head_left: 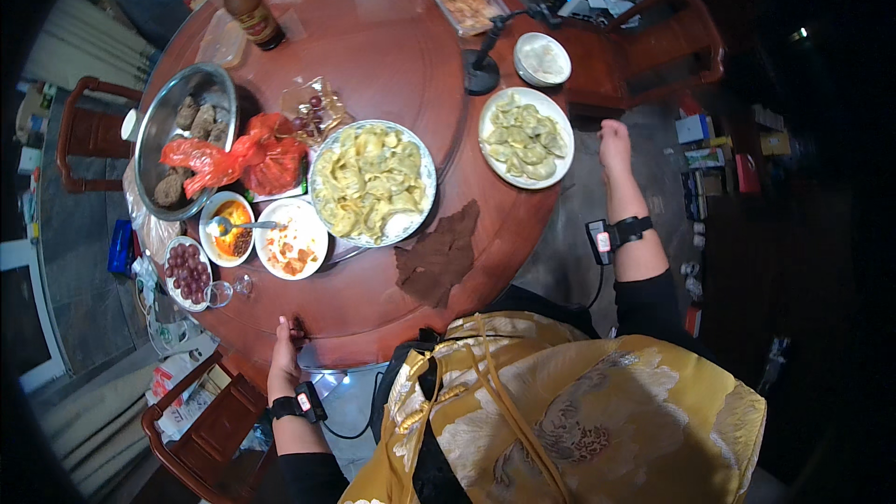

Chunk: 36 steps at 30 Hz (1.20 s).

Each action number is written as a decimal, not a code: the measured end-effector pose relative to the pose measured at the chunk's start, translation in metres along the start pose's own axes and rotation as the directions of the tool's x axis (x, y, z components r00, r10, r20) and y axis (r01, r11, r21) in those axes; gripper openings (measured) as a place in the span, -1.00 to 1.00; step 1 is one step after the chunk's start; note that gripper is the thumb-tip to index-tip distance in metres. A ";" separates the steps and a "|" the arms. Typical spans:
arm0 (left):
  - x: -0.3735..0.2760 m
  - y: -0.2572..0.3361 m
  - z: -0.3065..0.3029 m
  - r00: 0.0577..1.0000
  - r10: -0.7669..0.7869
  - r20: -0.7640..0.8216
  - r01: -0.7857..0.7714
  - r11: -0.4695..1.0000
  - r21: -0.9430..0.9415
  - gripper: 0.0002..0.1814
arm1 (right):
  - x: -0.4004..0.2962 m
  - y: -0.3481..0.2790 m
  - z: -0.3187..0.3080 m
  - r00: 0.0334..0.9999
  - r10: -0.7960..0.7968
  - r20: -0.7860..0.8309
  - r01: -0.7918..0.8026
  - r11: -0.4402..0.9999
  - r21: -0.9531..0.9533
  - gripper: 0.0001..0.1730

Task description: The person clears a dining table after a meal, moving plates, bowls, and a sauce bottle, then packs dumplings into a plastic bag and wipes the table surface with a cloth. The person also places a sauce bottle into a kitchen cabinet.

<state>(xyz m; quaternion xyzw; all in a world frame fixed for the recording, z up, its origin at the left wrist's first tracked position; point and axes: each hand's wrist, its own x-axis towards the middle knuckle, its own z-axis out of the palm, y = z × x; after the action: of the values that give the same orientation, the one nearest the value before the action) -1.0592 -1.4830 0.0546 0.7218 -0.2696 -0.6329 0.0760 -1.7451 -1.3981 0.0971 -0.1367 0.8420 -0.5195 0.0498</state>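
Note:
My left hand [283, 357] is at the near left rim of the round wooden table [378, 336], thumb up and apart from the fingers, with nothing seen in it. Out past the table's right side is my right hand [615, 143], its fingers curled in and no object visible there. The plate of dumplings [526, 136] lies nearest to it on the table. A larger plate of dumplings [372, 182] stands left of that. Between the plates and me lies a crumpled brown cloth or sheet [441, 255]. A stemmed glass [227, 291] rests on its side beyond my left hand.
Left on the table are a metal basin [148, 147], a red plastic bag [269, 164], a sauce bowl [227, 245] with a spoon, a food-smeared bowl [291, 239] and grapes [187, 271]. A bottle [252, 14], black stand [481, 73] and white bowl [542, 59] stand farther back. Chairs [210, 409] surround the table.

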 end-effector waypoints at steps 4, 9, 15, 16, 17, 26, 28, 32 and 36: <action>0.003 0.002 0.001 0.999 -0.042 -0.020 0.042 0.999 0.026 -0.51 | -0.023 0.063 -0.014 0.820 0.468 0.329 -0.407 0.881 -0.241 -0.75; 0.007 0.000 -0.001 0.999 0.003 0.052 -0.002 1.000 -0.031 -0.57 | -0.049 0.068 0.006 0.678 0.410 0.611 -0.497 0.867 -0.030 -0.69; 0.010 -0.003 0.002 1.000 0.008 0.011 -0.007 0.999 -0.038 -0.56 | -0.049 0.053 0.009 0.713 0.311 0.629 -0.468 0.878 0.097 -0.63; 0.011 -0.003 0.003 1.000 0.010 -0.028 -0.010 1.000 -0.008 -0.54 | -0.051 0.048 0.005 0.713 0.302 0.632 -0.462 0.881 0.100 -0.63; 0.011 -0.003 0.003 0.999 0.003 -0.040 -0.003 1.000 -0.009 -0.54 | -0.053 0.042 0.000 0.712 0.307 0.632 -0.458 0.885 0.086 -0.63; 0.024 -0.011 -0.008 0.999 0.010 0.041 -0.011 1.000 0.010 -0.51 | -0.062 -0.051 0.039 0.525 0.106 0.845 -0.569 0.781 0.255 -0.64; 0.025 -0.011 -0.009 0.999 -0.008 0.040 0.008 1.000 0.001 -0.52 | -0.061 -0.065 0.082 0.491 0.073 0.868 -0.558 0.792 0.249 -0.63; 0.025 -0.012 -0.007 0.999 0.002 0.047 -0.002 1.000 0.018 -0.52 | -0.050 -0.084 0.161 0.483 0.110 0.869 -0.505 0.845 0.174 -0.77; 0.020 -0.009 0.000 0.999 -0.001 -0.039 0.003 0.999 0.052 -0.49 | -0.043 -0.089 0.204 0.505 0.170 0.846 -0.523 0.840 0.144 -0.83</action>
<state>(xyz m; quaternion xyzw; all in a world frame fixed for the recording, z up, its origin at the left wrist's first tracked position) -1.0555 -1.4850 0.0334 0.7360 -0.2837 -0.6115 0.0621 -1.6419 -1.5994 0.0804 -0.1688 0.6161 -0.5311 0.5567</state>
